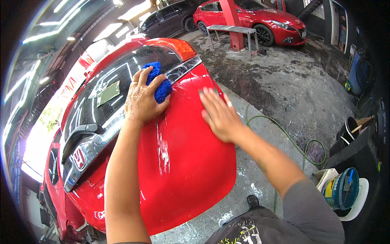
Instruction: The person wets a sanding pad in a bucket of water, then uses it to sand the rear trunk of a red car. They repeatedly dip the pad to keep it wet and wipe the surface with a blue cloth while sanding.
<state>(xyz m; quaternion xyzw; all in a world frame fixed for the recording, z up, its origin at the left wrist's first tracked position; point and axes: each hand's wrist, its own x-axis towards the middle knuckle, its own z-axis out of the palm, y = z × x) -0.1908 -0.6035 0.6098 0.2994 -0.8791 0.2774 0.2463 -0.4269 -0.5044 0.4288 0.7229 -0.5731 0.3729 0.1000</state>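
My left hand (144, 97) is wet and closed around a bunched blue cloth (163, 90), held at the chrome trim strip (187, 69) below the rear window. My right hand (219, 114) lies flat on the upper right of the red tailgate (183, 162), fingers stretched out and slightly blurred by motion. A dark edge shows by its fingertips; I cannot make out what it is. Wet white streaks (163, 152) run down the panel between my arms. An olive-green rectangular sheet (109, 93) sticks to the dark rear window (134, 65).
A black rear wiper (79, 136) crosses the window's lower left. A green hose (280, 132) winds over the wet concrete floor. At right stand a teal bucket (345, 189) and a blue drum (359, 75). A metal bench (231, 28) and a red car (280, 26) are behind.
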